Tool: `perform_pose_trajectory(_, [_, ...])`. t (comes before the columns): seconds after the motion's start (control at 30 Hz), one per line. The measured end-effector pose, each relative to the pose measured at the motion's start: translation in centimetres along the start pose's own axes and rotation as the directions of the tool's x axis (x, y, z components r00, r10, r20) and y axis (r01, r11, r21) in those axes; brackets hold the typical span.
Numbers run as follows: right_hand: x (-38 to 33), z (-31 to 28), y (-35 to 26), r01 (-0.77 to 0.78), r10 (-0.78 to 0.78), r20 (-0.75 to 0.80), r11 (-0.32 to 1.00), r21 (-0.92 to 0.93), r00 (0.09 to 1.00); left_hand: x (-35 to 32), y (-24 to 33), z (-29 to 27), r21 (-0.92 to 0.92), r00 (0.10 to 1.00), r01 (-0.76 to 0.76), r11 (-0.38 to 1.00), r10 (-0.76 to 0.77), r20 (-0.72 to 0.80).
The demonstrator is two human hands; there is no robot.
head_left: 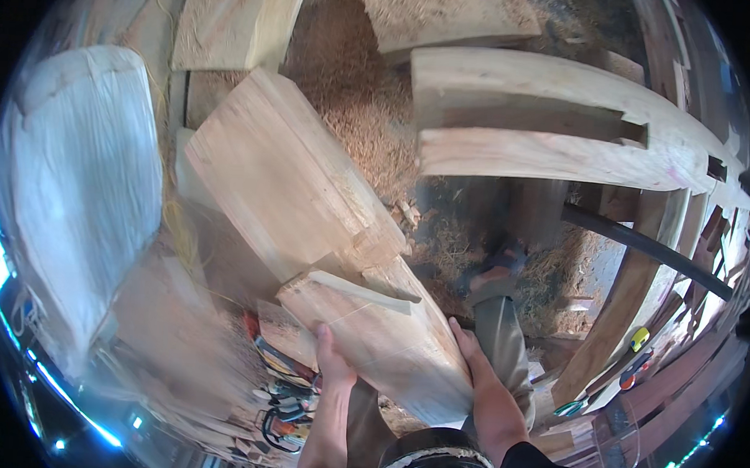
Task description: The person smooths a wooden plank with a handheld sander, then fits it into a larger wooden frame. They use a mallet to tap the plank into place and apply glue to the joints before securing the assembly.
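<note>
A long, thick wooden board slants from the upper left down toward my body. Partway along its length is a cut step, with a thin raised lip and some rough wood beside it. My left hand grips the board's left edge near the close end, its thumb up against the wood and the other fingers hidden. Along the opposite edge, my right hand is closed on the same board, with its fingers mostly out of sight below.
A curved, slotted timber lies at the upper right. Wood shavings cover the floor ahead. A dark bar juts in at right, near hand tools. A pale wrapped bundle stands left; more tools lie beside my left arm.
</note>
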State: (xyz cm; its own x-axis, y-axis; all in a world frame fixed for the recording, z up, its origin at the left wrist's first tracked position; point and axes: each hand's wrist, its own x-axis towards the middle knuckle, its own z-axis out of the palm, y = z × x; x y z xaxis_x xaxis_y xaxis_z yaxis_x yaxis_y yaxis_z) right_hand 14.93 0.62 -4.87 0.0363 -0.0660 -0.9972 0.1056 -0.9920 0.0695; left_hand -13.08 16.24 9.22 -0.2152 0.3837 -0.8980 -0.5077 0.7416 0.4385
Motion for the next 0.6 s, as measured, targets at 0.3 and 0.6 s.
perform_pose_trajectory(0.3, [-2.3,1.2,-6.0,0.087,-0.085,-0.043,0.995,0.046,0.995,1.2,7.5,6.5,0.163,0.984,-0.161,0.973,0.146,0.104])
perform_pose_trajectory(0.6, [0.6,3.9,-11.6,0.175,-0.144,-0.147,0.959,0.224,0.979,10.0,10.5,6.2,0.122,0.952,-0.179,0.976,0.140,0.273])
